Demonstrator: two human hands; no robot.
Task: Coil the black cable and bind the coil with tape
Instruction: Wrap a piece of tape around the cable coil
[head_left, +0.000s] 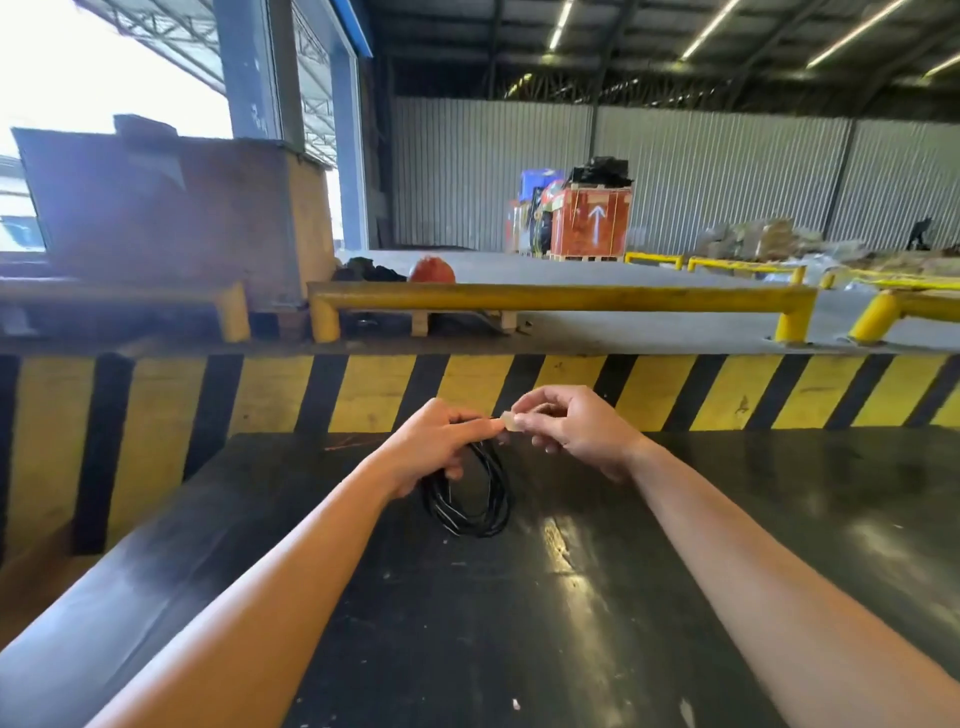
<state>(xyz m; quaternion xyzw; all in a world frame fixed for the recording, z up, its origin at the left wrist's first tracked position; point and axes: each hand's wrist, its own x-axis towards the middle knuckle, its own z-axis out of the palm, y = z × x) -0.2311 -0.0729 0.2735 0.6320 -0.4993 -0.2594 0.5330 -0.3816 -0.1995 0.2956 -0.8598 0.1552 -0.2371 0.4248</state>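
Note:
The black cable is wound into a small coil of several loops that hangs down onto the dark table. My left hand grips the top of the coil, its forefinger stretched to the right. My right hand pinches a short piece of pale translucent tape between thumb and forefinger. The tape touches the tip of my left forefinger just above the coil's top. No tape roll is in view.
A yellow-and-black striped wall rises right behind the table's far edge. Above it runs a yellow guard rail on a raised concrete dock. A large brown crate stands at the back left, an orange crate farther back.

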